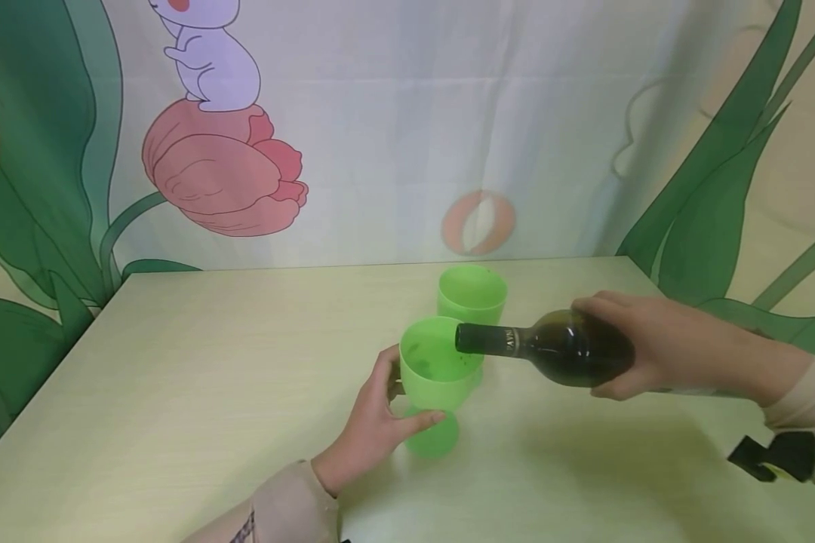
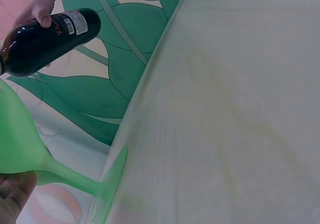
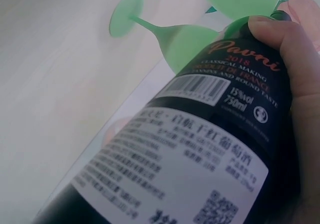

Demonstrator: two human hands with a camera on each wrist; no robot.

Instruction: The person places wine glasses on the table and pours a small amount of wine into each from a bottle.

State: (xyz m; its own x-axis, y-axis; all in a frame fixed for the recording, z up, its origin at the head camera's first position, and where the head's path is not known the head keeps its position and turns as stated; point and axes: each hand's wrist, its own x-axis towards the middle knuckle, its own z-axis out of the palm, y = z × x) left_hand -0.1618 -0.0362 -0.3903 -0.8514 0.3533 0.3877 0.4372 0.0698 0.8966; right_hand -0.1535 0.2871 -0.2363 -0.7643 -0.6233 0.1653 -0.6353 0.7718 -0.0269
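My left hand (image 1: 380, 422) grips a light green plastic goblet (image 1: 438, 388), its thumb across the front near the stem and its fingers round the left side. In my right hand (image 1: 679, 347) is a dark glass wine bottle (image 1: 577, 351), held tilted with the neck pointing left. The bottle's mouth sits at the right side of the goblet's rim; no stream of liquid shows. A printed label (image 3: 200, 149) faces the right wrist view. Just behind the held goblet stands a second green goblet (image 1: 472, 302), partly hidden by the first.
A pale table (image 1: 210, 377) spreads beneath both hands. Behind it hangs a light cloth (image 1: 380, 136) printed with a rabbit, a pink flower and large green leaves. A black strap (image 1: 788, 455) sits on the right sleeve.
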